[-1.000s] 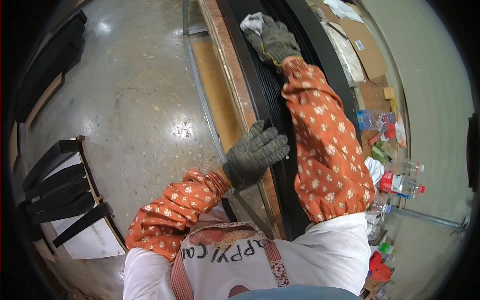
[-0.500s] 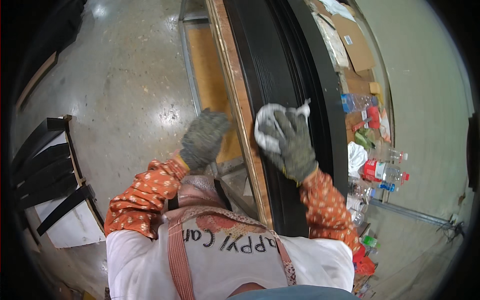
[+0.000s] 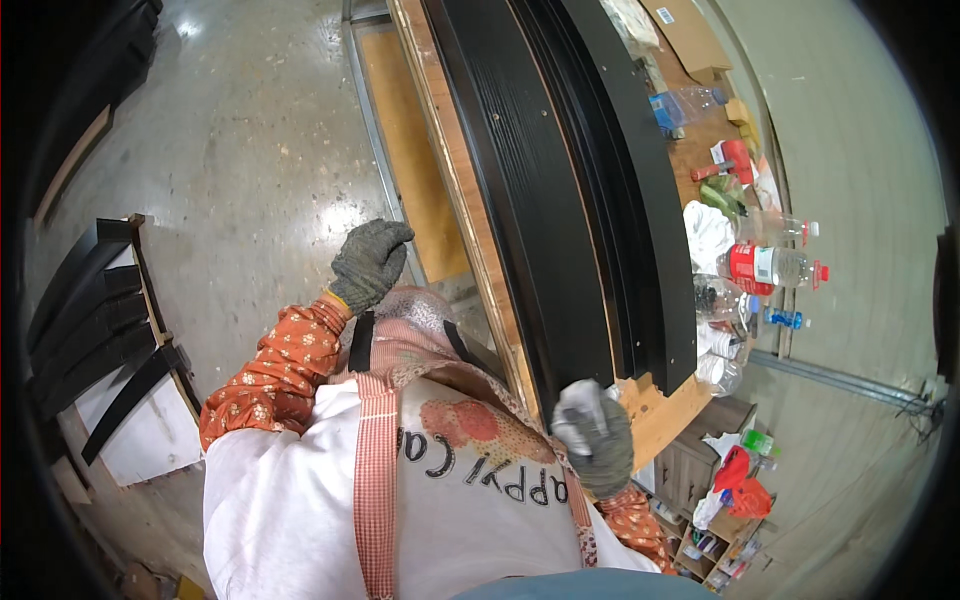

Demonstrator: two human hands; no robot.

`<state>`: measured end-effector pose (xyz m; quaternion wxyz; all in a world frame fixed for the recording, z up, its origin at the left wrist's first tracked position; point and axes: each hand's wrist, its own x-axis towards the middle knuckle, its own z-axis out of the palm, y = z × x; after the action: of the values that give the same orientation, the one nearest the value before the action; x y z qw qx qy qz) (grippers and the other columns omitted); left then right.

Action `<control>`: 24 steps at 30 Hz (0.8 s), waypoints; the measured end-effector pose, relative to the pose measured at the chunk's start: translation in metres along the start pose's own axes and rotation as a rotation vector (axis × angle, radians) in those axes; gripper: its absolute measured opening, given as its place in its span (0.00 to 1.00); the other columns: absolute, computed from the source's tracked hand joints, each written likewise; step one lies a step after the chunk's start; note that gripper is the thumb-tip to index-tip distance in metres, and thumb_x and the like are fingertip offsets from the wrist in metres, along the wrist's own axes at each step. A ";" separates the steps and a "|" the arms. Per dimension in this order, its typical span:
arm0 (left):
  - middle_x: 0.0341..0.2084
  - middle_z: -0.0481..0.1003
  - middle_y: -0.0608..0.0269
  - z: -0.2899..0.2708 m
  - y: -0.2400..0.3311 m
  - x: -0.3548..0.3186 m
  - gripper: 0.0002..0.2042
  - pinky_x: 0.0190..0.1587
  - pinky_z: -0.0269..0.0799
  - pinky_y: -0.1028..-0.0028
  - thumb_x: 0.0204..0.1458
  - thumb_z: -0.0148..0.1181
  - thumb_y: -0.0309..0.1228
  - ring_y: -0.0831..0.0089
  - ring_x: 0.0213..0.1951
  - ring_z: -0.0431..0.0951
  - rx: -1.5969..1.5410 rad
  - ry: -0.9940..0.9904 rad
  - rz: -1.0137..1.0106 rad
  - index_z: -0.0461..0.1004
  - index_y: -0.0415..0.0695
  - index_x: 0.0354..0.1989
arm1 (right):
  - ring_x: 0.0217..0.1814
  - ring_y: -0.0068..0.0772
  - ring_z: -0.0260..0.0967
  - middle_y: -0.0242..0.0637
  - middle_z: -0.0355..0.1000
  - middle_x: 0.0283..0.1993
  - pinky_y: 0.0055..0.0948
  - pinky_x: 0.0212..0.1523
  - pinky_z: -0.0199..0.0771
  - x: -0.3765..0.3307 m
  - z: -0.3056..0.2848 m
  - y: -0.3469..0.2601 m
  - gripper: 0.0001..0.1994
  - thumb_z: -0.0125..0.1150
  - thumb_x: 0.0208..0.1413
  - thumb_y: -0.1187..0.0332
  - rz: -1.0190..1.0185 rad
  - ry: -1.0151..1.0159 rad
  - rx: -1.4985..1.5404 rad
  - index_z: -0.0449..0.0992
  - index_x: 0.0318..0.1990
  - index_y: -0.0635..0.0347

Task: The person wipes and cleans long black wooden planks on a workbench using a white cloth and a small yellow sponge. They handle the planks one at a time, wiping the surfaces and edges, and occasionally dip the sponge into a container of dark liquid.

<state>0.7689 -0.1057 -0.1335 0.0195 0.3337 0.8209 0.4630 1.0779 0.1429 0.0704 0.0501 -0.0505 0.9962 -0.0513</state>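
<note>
Grey knit gloves cover both my hands. My right hand (image 3: 604,452) is at the near end of a long black grooved panel (image 3: 520,170), closed on a white cloth (image 3: 577,408) that is bunched under the fingers. The panel has a wide grained face and narrower raised ridges along its right side. It lies lengthwise on a wooden workbench (image 3: 470,190). My left hand (image 3: 370,264) hangs left of the bench edge, clear of the panel, its fingers curled in with nothing visible in them.
Right of the panel are plastic bottles (image 3: 790,268), a white rag (image 3: 708,235), a red-handled tool (image 3: 735,160) and cardboard (image 3: 690,35). Curved black pieces (image 3: 130,390) lean on a white board at left. A small cabinet (image 3: 705,450) stands beyond the bench's near end.
My right hand has slid the cloth along the panel toward me, to its near end. My left hand has shifted slightly left. My view has moved a little, showing more of the panel's near end.
</note>
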 end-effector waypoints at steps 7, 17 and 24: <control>0.45 0.76 0.53 -0.036 0.103 0.026 0.16 0.53 0.70 0.64 0.52 0.62 0.32 0.63 0.49 0.76 -0.526 -0.142 0.004 0.75 0.41 0.48 | 0.47 0.48 0.69 0.46 0.69 0.43 0.49 0.57 0.67 0.083 -0.021 0.004 0.26 0.60 0.50 0.53 0.040 0.196 0.014 0.67 0.50 0.63; 0.44 0.76 0.53 -0.055 0.102 0.017 0.17 0.49 0.76 0.67 0.62 0.50 0.38 0.65 0.44 0.77 -1.871 -0.050 -0.641 0.70 0.38 0.52 | 0.57 0.46 0.65 0.45 0.70 0.51 0.41 0.59 0.64 0.264 -0.039 -0.040 0.30 0.69 0.46 0.55 -0.170 0.499 0.380 0.71 0.54 0.61; 0.39 0.75 0.64 -0.140 0.020 0.142 0.12 0.37 0.75 0.75 0.61 0.54 0.35 0.76 0.36 0.75 -1.267 0.378 -0.122 0.74 0.44 0.48 | 0.66 0.50 0.59 0.52 0.61 0.64 0.40 0.64 0.62 0.241 0.019 0.054 0.33 0.59 0.57 0.56 0.504 0.279 0.148 0.57 0.66 0.62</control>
<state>0.6215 -0.1226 0.0010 0.0939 0.1236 0.3964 0.9049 0.8366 0.1691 0.0231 -0.0725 0.2099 0.9681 -0.1162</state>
